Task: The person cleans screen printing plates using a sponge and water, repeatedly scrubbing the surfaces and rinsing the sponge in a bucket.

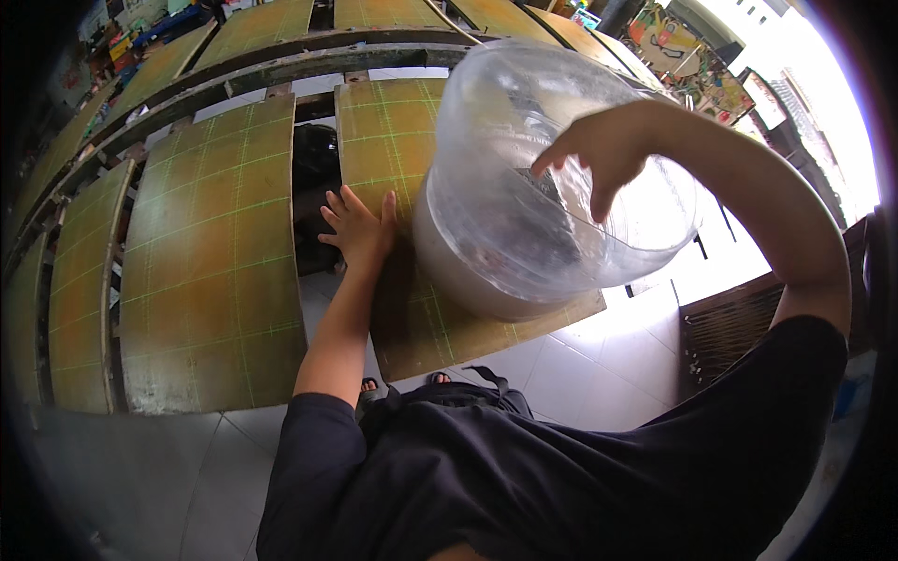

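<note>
A large clear plastic tub, cloudy in its lower part, stands on a yellow-brown board marked with green grid lines. Over the tub's open mouth hangs my right hand, its thumb and forefinger apart and pointing down, with nothing visible between them. Whether its fingertips touch anything inside is not clear. To the left of the tub, my left hand has its fingers spread at the board's left edge and holds nothing. Behind the clear wall, a dark patch and pale areas show, too blurred to name.
Several more grid-marked boards lie side by side on the left, with dark gaps between them. Long rails cross behind. A thin stick reaches towards the tub's far rim. White floor tiles lie below.
</note>
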`<move>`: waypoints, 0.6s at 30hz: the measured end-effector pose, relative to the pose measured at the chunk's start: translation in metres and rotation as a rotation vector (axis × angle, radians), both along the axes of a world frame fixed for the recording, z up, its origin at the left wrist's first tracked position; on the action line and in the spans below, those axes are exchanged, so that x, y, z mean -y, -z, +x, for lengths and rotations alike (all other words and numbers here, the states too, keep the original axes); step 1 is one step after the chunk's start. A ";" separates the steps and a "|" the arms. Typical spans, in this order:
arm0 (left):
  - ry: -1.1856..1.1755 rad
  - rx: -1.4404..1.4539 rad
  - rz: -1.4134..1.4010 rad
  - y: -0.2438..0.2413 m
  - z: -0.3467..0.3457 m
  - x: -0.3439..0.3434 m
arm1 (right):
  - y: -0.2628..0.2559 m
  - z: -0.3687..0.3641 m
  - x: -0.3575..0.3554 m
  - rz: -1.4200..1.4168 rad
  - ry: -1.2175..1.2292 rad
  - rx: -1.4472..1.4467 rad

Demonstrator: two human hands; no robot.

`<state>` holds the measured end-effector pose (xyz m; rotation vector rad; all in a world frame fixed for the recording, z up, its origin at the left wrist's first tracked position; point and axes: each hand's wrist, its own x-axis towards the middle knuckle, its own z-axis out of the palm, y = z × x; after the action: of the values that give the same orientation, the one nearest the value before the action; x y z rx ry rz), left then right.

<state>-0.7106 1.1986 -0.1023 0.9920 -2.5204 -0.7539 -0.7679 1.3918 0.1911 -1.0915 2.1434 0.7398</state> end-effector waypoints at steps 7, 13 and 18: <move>0.046 -0.030 -0.035 -0.003 0.004 -0.003 | 0.088 -0.040 0.019 0.031 0.070 0.053; 0.061 -0.045 -0.038 -0.002 0.003 -0.003 | 0.098 -0.043 0.034 0.011 0.165 0.037; 0.074 -0.045 -0.026 -0.004 0.005 0.001 | 0.124 -0.051 0.057 0.094 0.021 0.032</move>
<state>-0.7060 1.1974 -0.0987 0.8678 -2.5333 -0.7540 -0.8185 1.3350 0.0669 -1.0238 2.0684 0.7999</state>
